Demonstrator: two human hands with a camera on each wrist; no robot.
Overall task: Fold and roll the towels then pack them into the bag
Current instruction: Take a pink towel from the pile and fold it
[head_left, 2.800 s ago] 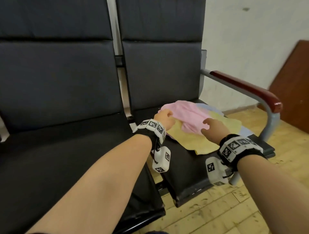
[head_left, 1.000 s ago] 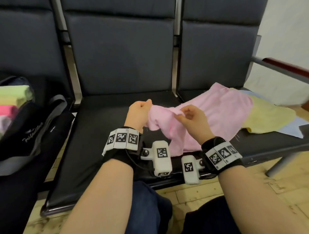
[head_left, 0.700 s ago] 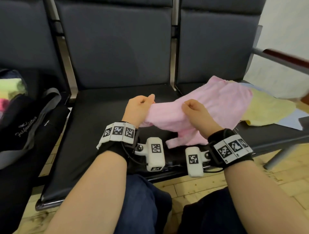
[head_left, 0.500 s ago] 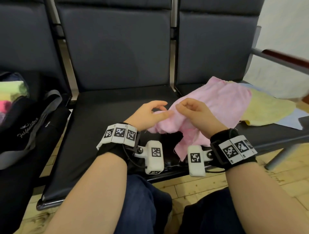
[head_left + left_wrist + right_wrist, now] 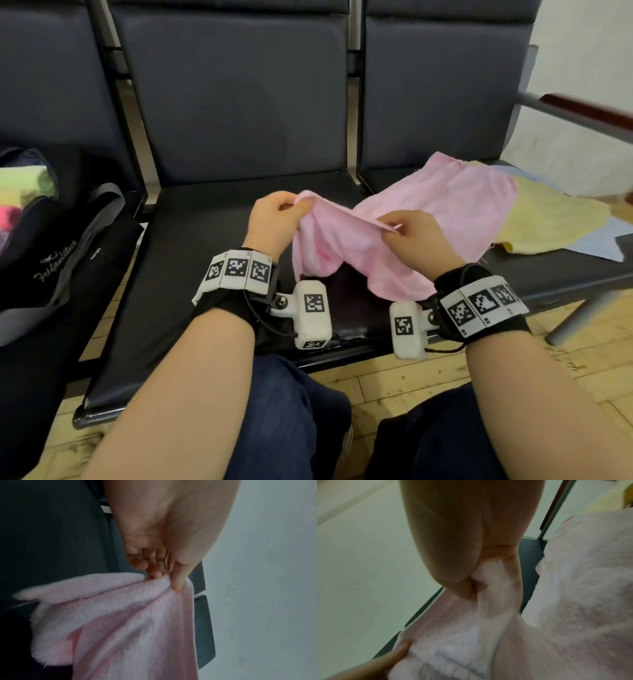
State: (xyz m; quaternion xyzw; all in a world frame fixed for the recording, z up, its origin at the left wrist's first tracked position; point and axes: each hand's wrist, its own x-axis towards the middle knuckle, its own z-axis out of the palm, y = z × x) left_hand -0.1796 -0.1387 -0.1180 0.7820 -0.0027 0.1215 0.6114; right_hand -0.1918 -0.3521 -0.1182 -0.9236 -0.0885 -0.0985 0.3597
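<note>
Head view, far left: a black bag sits on the end seat, open at the top, with green, yellow and pink rolls showing inside. Next along, the middle seat is bare dark padding — the natural place to lay cloth flat. Over its right part the left hand pinches one end of the pink towel between thumb and curled fingers; the left wrist view shows the cloth bunched at that pinch. The right hand pinches the same upper edge further along, fingers curled round the fabric, so a short span of edge runs between the two hands while the rest sags below and trails onto the right-hand seat.

To do this step well, I judge the hands should slide apart along the edge until each finds a true corner, draw it taut, then lower the towel flat on the middle seat before folding; a bunched grip would carry creases into the roll.

Further right, a yellow towel lies partly under the pink one, over a pale blue one. A red-topped armrest, a whitish wall and a worn wooden floor close the scene.
</note>
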